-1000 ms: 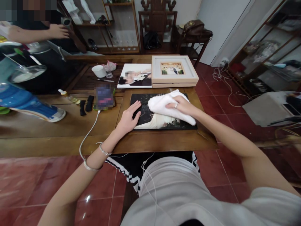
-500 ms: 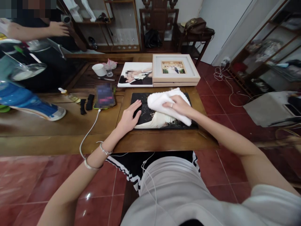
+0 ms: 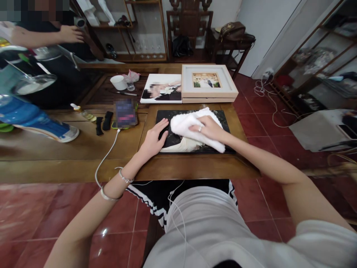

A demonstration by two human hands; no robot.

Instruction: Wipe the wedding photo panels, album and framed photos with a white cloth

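Observation:
A dark photo panel with a pale dress in its picture lies flat near the table's front edge. My left hand rests on its left edge, fingers stretched and apart, holding nothing. Bunched on the panel is a white cloth, gripped from above by my right hand. The cloth hides much of the panel's middle and right side. Just behind the panel lie a white-edged photo print and a light wooden picture frame.
Left of the panel, a phone is plugged into a white cable. Beside it are a small dropper bottle, black straps and a large blue bottle. A white cup stands farther back. Another person's hand shows at upper left.
My right hand has slid the white cloth a little to the left across the panel. The left hand stays at the panel's edge.

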